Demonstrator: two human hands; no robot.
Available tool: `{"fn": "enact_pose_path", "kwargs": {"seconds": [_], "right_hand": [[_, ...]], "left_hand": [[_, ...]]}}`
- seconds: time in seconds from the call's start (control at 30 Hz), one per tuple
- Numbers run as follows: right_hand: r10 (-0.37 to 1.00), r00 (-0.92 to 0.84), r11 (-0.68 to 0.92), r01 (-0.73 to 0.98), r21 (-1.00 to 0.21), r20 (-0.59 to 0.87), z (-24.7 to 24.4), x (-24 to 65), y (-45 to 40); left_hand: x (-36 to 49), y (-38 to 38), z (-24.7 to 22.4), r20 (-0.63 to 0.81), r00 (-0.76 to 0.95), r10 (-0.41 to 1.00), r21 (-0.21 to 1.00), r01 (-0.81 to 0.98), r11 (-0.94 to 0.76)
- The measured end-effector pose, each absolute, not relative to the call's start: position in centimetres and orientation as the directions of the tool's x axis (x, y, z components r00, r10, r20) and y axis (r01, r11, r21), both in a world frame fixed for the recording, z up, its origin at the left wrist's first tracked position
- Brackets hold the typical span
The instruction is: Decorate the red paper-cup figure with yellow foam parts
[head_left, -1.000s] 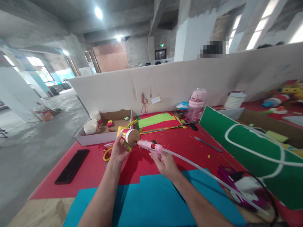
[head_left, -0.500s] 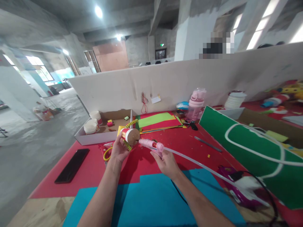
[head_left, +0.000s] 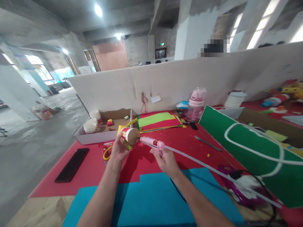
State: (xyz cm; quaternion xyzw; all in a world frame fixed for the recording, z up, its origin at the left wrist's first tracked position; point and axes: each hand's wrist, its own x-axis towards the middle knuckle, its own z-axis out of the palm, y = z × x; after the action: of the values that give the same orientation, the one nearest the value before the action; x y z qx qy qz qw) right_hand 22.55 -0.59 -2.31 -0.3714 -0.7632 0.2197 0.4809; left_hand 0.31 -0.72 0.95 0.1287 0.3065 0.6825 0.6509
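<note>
My left hand (head_left: 120,149) is wrapped round a red and white paper cup (head_left: 132,136), turned so that its brown round end faces right. Yellow coiled strips (head_left: 131,123) stick out from the cup above and below. In my right hand (head_left: 167,161) is a pink glue gun (head_left: 151,142), its dark nozzle tip close to the cup's brown end; whether they touch is unclear. A long translucent glue stick (head_left: 201,163) runs out of the gun's rear toward the lower right.
Blue sheets (head_left: 146,201) lie on the red table, with a black phone (head_left: 72,165) at left. Behind stand a white box (head_left: 88,138) with cups and a pink bottle (head_left: 196,104). A green board (head_left: 243,151) and purple object (head_left: 239,189) are right, yellow-handled scissors (head_left: 107,153) near my left hand.
The glue gun's nozzle has drawn back slightly to the right of the cup's end. The rear end of the glue stick has shifted right. The cup has barely moved.
</note>
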Motion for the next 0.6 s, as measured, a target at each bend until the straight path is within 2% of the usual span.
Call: {"fn": "enact_pose_path", "kwargs": {"seconds": [0.6], "right_hand": [[0.751, -0.269, 0.659, 0.364, -0.658, 0.603, -2.18, 22.59, -0.47]], "left_hand": [[0.23, -0.61, 0.65, -0.228, -0.154, 0.961, 0.622, -0.783, 0.022]]}}
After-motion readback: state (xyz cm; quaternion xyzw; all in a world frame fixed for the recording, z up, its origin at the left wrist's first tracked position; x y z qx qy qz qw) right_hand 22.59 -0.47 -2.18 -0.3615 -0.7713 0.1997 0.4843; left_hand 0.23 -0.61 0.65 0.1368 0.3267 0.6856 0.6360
